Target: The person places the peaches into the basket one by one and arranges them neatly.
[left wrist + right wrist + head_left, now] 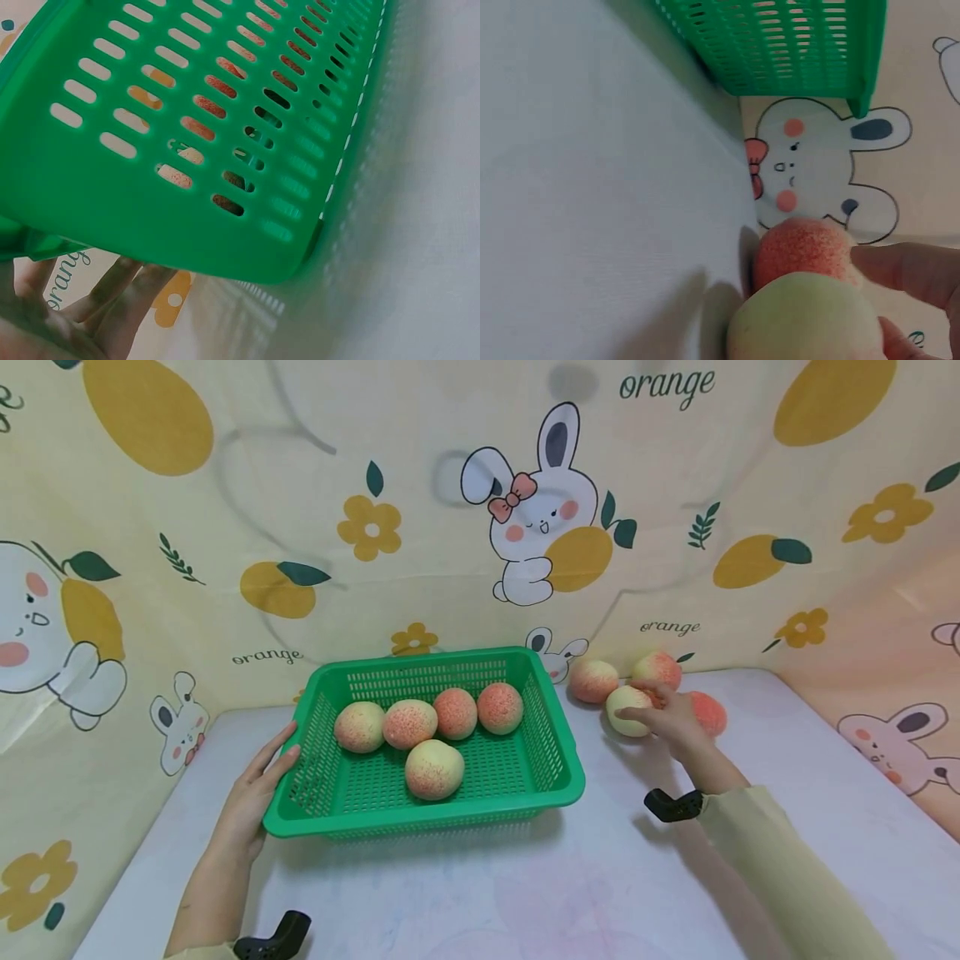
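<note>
My left hand (pixel 247 793) holds the left side of a green plastic basket (pixel 555 760); the left wrist view shows fingers (pixel 127 315) under its rim. Inside lie several peaches, among them a pale yellow one (pixel 434 770) in front and a redder one (pixel 500 708) behind it to the right. To the right of the basket, my right hand (pixel 671 718) reaches over a pale peach (pixel 624 710) on the table. In the right wrist view its extended finger (pixel 907 270) is above that pale peach (pixel 802 319), with a red peach (pixel 802 251) behind. Firm contact cannot be made out.
More peaches surround the right hand: one to the left (pixel 593 682), one behind (pixel 658 667) and one to the right (pixel 707 713). A cloth (pixel 450 527) printed with rabbits and oranges rises behind the white table (pixel 450 902).
</note>
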Available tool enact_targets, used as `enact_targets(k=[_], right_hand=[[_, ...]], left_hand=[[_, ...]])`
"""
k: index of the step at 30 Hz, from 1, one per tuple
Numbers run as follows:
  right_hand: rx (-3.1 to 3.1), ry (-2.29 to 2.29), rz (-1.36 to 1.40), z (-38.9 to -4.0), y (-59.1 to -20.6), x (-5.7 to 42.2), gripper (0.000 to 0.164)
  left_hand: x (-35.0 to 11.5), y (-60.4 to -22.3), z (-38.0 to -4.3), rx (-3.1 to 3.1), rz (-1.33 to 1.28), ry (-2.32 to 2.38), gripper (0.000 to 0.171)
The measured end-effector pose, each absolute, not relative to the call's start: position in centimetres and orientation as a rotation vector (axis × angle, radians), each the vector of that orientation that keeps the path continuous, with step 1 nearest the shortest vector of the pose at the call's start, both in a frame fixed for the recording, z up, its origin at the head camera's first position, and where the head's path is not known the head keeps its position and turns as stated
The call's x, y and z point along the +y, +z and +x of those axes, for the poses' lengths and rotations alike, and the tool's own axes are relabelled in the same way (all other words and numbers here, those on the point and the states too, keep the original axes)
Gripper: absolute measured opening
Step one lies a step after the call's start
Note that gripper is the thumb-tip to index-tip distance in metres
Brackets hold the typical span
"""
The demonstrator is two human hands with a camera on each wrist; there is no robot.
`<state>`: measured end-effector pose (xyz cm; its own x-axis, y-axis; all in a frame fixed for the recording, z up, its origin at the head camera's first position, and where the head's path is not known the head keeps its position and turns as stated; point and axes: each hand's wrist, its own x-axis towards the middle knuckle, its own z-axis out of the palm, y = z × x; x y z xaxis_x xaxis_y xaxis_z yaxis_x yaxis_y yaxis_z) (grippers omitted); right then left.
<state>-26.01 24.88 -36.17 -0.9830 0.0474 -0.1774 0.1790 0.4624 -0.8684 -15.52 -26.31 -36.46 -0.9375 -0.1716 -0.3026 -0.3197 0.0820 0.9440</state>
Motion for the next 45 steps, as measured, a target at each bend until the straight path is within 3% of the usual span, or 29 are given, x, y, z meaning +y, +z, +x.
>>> enact_targets(k=[22, 45], right_hand=[[2.454, -1.686, 0.152, -24.4, -37.2, 25.3, 0.079], [2.243, -1.906, -0.009, -22.7, -32.5, 23.1, 0.072]], left_hand=[[-26.2, -36.5, -15.5, 2.228, -0.494, 2.012, 0.061], [-26.3, -36.6, -15.5, 2.218, -0.495, 2.009, 0.061]])
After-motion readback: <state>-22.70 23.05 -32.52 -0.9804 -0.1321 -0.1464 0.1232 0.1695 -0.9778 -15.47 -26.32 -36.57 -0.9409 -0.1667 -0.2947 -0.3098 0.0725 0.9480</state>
